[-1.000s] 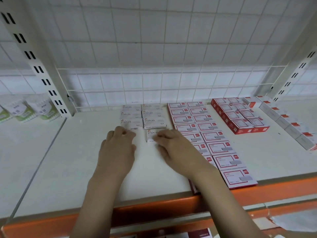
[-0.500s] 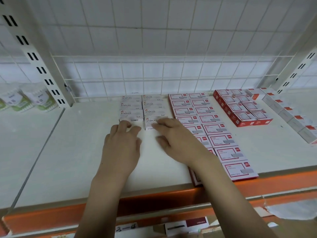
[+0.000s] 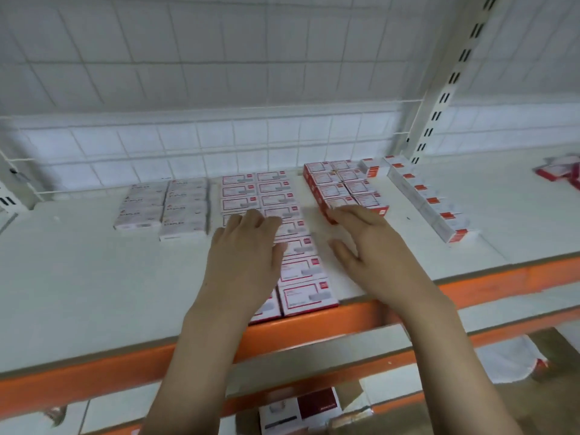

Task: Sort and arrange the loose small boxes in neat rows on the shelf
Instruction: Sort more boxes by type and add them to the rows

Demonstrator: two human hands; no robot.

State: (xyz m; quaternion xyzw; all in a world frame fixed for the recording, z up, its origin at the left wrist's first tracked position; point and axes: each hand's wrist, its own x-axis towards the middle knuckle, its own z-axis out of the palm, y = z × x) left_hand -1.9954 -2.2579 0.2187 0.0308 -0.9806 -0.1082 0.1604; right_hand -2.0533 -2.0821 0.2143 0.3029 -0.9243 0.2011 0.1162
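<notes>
Small boxes lie in groups on the white shelf (image 3: 78,277). Pale staple boxes (image 3: 163,208) form two short rows at the left. Two long rows of white boxes with red frames (image 3: 301,271) run from the back to the front edge. My left hand (image 3: 244,255) lies flat and open over the left of these two rows. A block of red-sided boxes (image 3: 342,186) sits further right; my right hand (image 3: 370,246), fingers spread, touches its front corner with its fingertips. A slanted row of white boxes with red ends (image 3: 430,208) follows on the right.
A white wire grid (image 3: 219,142) backs the shelf and a slotted upright (image 3: 439,105) stands at the right. The orange front rail (image 3: 314,331) runs below my wrists. More red boxes (image 3: 561,171) lie far right. A carton (image 3: 301,409) sits on the level below.
Both hands left the pale staple boxes and moved right: the left onto the red-framed rows, the right to the red-sided block. The view swung right and the picture is blurred.
</notes>
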